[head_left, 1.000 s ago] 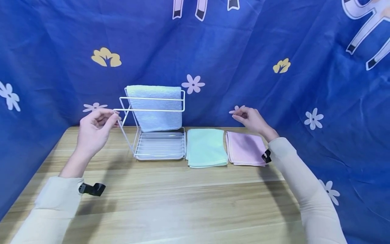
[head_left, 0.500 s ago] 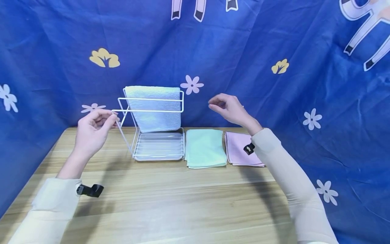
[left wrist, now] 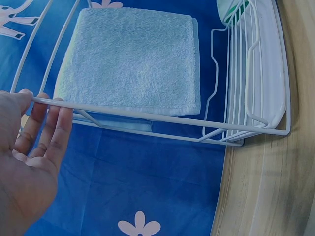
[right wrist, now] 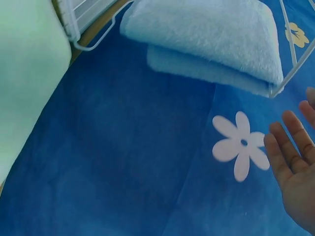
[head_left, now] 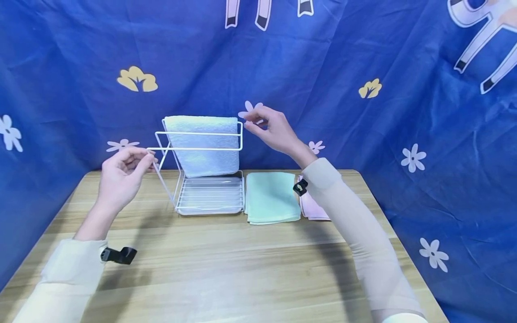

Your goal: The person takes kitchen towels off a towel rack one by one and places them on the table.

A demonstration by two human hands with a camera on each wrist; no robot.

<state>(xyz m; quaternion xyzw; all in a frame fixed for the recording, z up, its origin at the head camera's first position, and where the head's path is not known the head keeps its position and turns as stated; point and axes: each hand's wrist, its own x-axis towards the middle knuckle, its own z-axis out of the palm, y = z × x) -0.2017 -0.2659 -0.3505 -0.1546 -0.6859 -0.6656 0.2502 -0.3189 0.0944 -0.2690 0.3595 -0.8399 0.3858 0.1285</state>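
Observation:
A white wire rack stands at the back left of the table, and my left hand pinches its upper left front corner. In the left wrist view, the thumb and fingers close around the rack's thin bar. A folded light blue towel hangs over the rack's rear top bar. My right hand is raised beside the rack's upper right end, holding nothing. The right wrist view shows its fingers relaxed, apart from the towel and the bar.
A folded mint green cloth lies right of the rack. Beyond it, a folded pink cloth is partly hidden by my right sleeve. A white tray sits under the rack's wires. Blue patterned curtain surrounds the wooden table.
My right hand has moved left and up, from above the pink cloth to the rack's right end. The left hand keeps its grip on the rack; the towel has stayed in place.

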